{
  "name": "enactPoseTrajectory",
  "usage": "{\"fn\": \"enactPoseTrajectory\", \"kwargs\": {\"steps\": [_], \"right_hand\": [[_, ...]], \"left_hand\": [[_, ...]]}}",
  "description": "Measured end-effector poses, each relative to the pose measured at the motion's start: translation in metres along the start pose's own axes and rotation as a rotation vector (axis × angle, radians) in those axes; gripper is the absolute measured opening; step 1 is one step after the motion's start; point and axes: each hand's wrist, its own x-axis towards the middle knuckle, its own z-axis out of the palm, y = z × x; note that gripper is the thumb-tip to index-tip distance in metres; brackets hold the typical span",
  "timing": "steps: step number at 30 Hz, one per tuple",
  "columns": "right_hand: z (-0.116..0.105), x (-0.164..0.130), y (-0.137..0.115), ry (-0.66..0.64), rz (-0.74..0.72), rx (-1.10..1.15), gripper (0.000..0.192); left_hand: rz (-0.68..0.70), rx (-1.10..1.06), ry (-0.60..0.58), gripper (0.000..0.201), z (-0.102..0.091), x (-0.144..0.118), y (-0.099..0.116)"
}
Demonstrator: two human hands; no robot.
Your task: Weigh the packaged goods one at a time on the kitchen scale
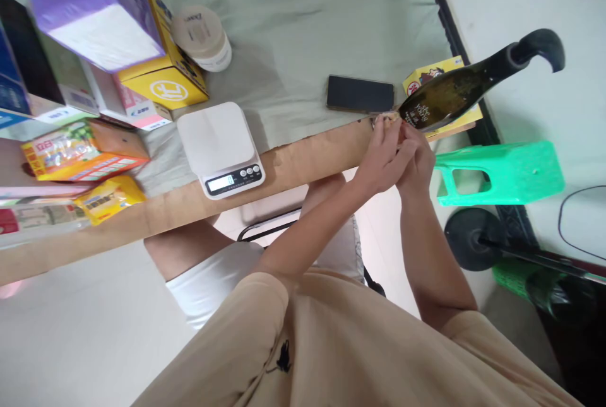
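So I'm sitting at the table [322, 149] with both hands up at its front edge, over toward the right. My left hand [382, 156] is pinching a small pale thing [391, 118], mostly covered by fingers, so I can't tell what it is. My right hand [418, 153] is pressed in alongside with fingers curled, and honestly I can't tell if it's got a grip on the thing too. Right next to them is a dark green bottle [445, 94] with white lettering, with a yellow box [434, 72] partly behind it. My phone [360, 93] is lying near my fingers, screen dark. The white kitchen scale [218, 141] is well off to the left, reading 0, and there's a green stool [516, 170] to the right.
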Motion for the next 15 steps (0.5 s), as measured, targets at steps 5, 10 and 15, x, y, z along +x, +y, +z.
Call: {"fn": "enactPoseTrajectory", "kwargs": {"steps": [5,10,15], "right_hand": [[-0.01,-0.022,-0.01,0.198,-0.063,0.011,0.048],[-0.008,-0.063,-0.046,0.192,-0.112,0.016,0.043],[0.052,-0.117,-0.101,-0.168,-0.12,0.168,0.038]], "left_hand": [[0.138,0.093,0.058,0.076,-0.025,-0.035,-0.022],[0.23,0.119,0.16,0.078,-0.109,-0.131,-0.058],[0.111,0.097,0.497,0.077,-0.197,-0.238,-0.085]]}}
